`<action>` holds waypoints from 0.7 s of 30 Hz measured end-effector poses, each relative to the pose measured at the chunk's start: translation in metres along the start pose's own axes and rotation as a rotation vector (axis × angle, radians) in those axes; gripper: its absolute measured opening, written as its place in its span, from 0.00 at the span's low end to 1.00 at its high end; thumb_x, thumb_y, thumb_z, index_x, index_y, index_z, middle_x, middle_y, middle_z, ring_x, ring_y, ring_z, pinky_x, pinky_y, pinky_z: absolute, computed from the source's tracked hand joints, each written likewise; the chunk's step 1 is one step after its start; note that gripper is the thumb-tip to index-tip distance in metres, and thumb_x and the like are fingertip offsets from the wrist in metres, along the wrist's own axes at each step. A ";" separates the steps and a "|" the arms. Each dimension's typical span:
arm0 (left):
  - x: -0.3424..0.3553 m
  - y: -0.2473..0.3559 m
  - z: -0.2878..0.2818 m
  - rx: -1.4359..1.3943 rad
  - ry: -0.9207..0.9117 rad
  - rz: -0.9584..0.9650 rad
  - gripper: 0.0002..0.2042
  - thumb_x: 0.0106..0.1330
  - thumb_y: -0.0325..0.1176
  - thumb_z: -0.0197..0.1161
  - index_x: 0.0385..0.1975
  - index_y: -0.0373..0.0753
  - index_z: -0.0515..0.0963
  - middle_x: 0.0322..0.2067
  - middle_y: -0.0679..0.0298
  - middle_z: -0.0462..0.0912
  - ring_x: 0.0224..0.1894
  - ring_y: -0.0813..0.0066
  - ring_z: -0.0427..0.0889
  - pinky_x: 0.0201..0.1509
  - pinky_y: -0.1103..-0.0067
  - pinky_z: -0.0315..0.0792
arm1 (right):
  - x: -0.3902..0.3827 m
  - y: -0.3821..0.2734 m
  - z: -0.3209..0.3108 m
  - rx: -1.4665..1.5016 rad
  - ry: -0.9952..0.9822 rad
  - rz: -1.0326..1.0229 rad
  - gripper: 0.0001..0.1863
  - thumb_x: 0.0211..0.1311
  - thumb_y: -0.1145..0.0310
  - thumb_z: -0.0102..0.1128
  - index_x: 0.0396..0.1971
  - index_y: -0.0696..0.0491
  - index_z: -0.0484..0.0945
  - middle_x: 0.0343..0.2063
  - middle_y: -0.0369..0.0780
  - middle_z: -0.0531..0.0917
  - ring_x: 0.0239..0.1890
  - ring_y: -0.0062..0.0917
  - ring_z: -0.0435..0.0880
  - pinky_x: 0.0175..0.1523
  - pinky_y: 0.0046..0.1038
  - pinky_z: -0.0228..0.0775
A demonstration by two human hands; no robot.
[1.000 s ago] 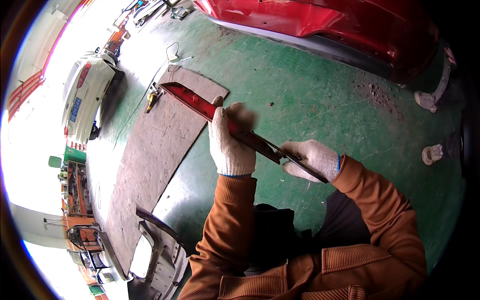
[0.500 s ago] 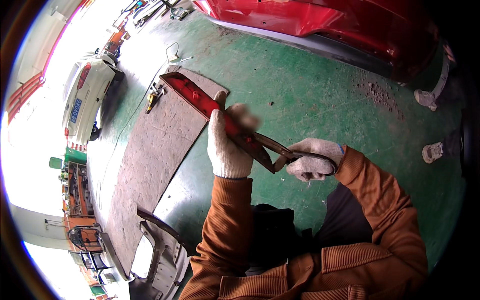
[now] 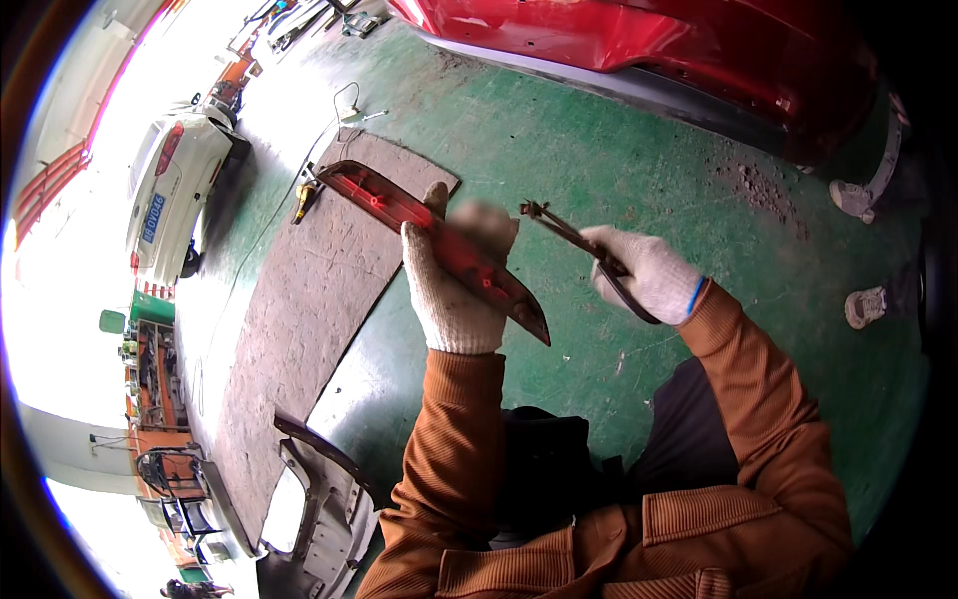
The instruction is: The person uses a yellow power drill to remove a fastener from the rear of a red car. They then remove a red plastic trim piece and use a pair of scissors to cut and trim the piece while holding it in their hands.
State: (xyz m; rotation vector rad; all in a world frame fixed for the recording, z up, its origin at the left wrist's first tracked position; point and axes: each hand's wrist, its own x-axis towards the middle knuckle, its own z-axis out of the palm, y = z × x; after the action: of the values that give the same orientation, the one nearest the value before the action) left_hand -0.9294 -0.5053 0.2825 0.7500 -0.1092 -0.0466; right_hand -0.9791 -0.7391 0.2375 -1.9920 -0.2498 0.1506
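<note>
My left hand, in a white knit glove, grips a long, narrow red plastic car trim piece with its hollow inner side turned up. It slants from upper left to lower right, and the fingers behind it are blurred. In my right hand, also gloved, is a pair of pliers. Their tip points up and left and stands apart from the trim piece. A small dark bit shows at the jaws; I cannot tell what it is.
A red car body panel spans the upper right. Below left lies a grey-brown mat with a yellow-handled tool by its edge. A metal panel frame rests at lower left. Shoes show at right; a white car stands left.
The pliers have come away from the lower end of the red trim piece, moving up and right with my right hand. My left hand has turned the piece slightly.
</note>
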 end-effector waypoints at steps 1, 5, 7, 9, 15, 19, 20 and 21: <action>0.001 0.000 -0.001 0.009 0.001 0.003 0.29 0.79 0.56 0.56 0.68 0.40 0.69 0.49 0.53 0.84 0.50 0.55 0.84 0.62 0.57 0.78 | 0.002 0.001 -0.001 -0.450 0.160 -0.001 0.27 0.65 0.71 0.71 0.64 0.50 0.78 0.40 0.42 0.87 0.44 0.33 0.87 0.55 0.32 0.81; 0.003 -0.001 -0.007 0.054 0.018 0.011 0.29 0.79 0.56 0.57 0.68 0.40 0.70 0.48 0.52 0.85 0.50 0.54 0.84 0.61 0.56 0.78 | -0.001 0.002 -0.002 -0.349 0.236 -0.188 0.29 0.59 0.73 0.72 0.62 0.46 0.79 0.43 0.43 0.87 0.46 0.40 0.87 0.56 0.39 0.82; 0.003 -0.002 -0.008 0.074 -0.007 -0.001 0.29 0.79 0.56 0.57 0.69 0.39 0.70 0.48 0.52 0.85 0.50 0.53 0.84 0.61 0.56 0.78 | -0.004 -0.006 0.002 -0.335 0.202 -0.327 0.31 0.57 0.73 0.73 0.63 0.44 0.79 0.44 0.44 0.86 0.47 0.41 0.87 0.56 0.40 0.83; 0.003 -0.003 -0.007 0.087 -0.074 -0.028 0.29 0.79 0.55 0.58 0.69 0.39 0.70 0.48 0.52 0.85 0.49 0.53 0.85 0.61 0.55 0.78 | -0.005 -0.008 0.009 -0.390 0.174 -0.319 0.32 0.57 0.71 0.74 0.64 0.44 0.78 0.43 0.45 0.86 0.48 0.41 0.87 0.55 0.40 0.83; -0.002 -0.002 0.010 0.130 -0.007 -0.093 0.31 0.79 0.58 0.57 0.68 0.38 0.68 0.43 0.53 0.87 0.53 0.50 0.85 0.65 0.52 0.77 | 0.001 0.002 0.009 -0.663 0.250 -0.183 0.34 0.57 0.65 0.78 0.66 0.40 0.76 0.47 0.40 0.86 0.54 0.39 0.84 0.57 0.36 0.82; 0.004 -0.005 0.008 0.035 -0.039 -0.041 0.31 0.79 0.58 0.57 0.68 0.38 0.67 0.42 0.55 0.87 0.53 0.51 0.86 0.66 0.51 0.77 | -0.002 0.001 0.002 -0.553 0.266 -0.256 0.33 0.57 0.68 0.77 0.64 0.41 0.78 0.47 0.40 0.87 0.53 0.39 0.85 0.57 0.37 0.83; 0.003 -0.005 0.008 0.037 -0.012 -0.032 0.31 0.78 0.58 0.58 0.68 0.38 0.67 0.41 0.56 0.87 0.51 0.53 0.86 0.65 0.52 0.77 | -0.003 0.000 0.001 -0.500 0.231 -0.264 0.32 0.56 0.69 0.77 0.63 0.41 0.79 0.47 0.41 0.87 0.51 0.39 0.86 0.57 0.38 0.83; 0.002 -0.004 0.010 0.038 0.015 -0.023 0.30 0.78 0.57 0.58 0.67 0.39 0.67 0.40 0.58 0.86 0.50 0.55 0.86 0.65 0.53 0.77 | -0.004 -0.001 0.000 -0.448 0.197 -0.272 0.31 0.56 0.70 0.77 0.63 0.42 0.80 0.47 0.41 0.87 0.50 0.39 0.86 0.56 0.38 0.83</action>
State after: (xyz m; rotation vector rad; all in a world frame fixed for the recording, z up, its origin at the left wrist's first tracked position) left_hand -0.9286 -0.5147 0.2871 0.7896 -0.0869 -0.0608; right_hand -0.9831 -0.7393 0.2385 -2.3699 -0.4532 -0.2999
